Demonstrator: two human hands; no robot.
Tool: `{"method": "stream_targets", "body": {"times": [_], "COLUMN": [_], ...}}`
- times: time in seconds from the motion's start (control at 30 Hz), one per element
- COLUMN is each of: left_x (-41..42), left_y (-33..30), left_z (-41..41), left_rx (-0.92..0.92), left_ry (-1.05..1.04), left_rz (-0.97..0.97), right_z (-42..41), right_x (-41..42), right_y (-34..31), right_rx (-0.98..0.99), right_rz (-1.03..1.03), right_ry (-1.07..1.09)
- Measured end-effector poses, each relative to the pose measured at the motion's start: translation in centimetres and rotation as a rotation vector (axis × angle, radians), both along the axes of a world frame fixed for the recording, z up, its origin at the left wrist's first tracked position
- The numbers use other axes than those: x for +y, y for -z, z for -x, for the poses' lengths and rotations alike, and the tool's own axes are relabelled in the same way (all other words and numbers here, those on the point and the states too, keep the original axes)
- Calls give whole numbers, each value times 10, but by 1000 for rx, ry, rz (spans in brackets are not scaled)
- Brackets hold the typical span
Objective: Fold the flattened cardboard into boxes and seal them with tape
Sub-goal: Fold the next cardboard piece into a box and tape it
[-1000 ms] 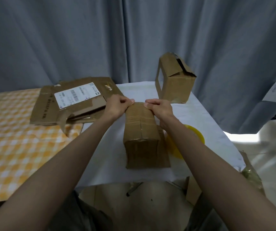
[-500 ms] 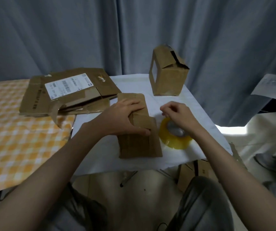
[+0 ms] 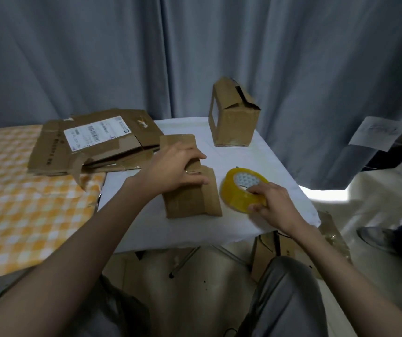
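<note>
Head view: white-clothed table point(image 3: 277, 166)
Left hand point(image 3: 170, 170): fingers spread flat, pressing the flattened brown cardboard piece point(image 3: 190, 198) at table centre
Right hand point(image 3: 271, 203): curled round the yellow tape roll point(image 3: 240, 190); just right of cardboard

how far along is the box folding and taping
Done: one folded box stands at the table's far end. In hand: the left hand presses a small box flat-side down while the right hand grips the tape roll. Left: the flattened cardboard stack.
</note>
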State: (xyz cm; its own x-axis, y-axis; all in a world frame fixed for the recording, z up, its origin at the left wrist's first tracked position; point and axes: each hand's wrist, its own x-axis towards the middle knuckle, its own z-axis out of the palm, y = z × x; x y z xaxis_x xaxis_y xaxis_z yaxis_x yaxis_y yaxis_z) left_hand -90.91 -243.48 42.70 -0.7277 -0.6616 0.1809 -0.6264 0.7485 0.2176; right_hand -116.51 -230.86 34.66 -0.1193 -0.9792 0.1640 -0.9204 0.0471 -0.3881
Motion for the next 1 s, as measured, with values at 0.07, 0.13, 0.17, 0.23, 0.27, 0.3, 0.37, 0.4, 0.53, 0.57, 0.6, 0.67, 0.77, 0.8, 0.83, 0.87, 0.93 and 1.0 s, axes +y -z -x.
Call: {"method": "stream_targets", "body": {"times": [0.07,0.13,0.17,0.23,0.27,0.3,0.37,0.4,0.53,0.57,0.6,0.67,0.77,0.8,0.83,0.87,0.93,1.0], "left_x": [5,10,15,22,26,30,37,39,48,50,52,55,59,60,61,60,60,61], "left_y": [0,0,0,2,3,4,6,6,5,4,3,2,-4,-6,-9,-12,-18,-22], "left_z": [1,6,10,20,25,31,40,43,45,44,43,41,40,40,40,40,42,45], "left_rx": [0,21,46,121,167,214,320,382,554,563,567,577,634,679,731,772,787,698], "left_ry": [16,43,50,50,51,56,81,93,95,94,93,88,56,27,-11,-54,-122,-158], "left_rz": [46,99,115,132,137,130,82,63,69,81,90,94,45,-11,-86,-155,-247,-295], "right_z": [-1,-3,-5,-10,-14,-17,-23,-25,-31,-32,-33,-35,-37,-37,-37,-37,-37,-37], "right_x": [6,12,15,20,22,24,26,27,29,30,31,31,31,31,32,32,34,36], "right_y": [-5,-13,-17,-27,-31,-36,-43,-46,-52,-53,-54,-54,-54,-55,-57,-58,-64,-74], "right_rx": [-83,-172,-208,-246,-256,-264,-282,-294,-346,-364,-380,-401,-401,-390,-373,-359,-357,-362], "right_rz": [78,141,177,236,251,261,276,284,316,319,316,300,280,271,260,246,212,171], "right_ry": [20,38,38,16,3,-6,-15,-20,-45,-51,-58,-67,-67,-70,-73,-75,-68,-65]}}
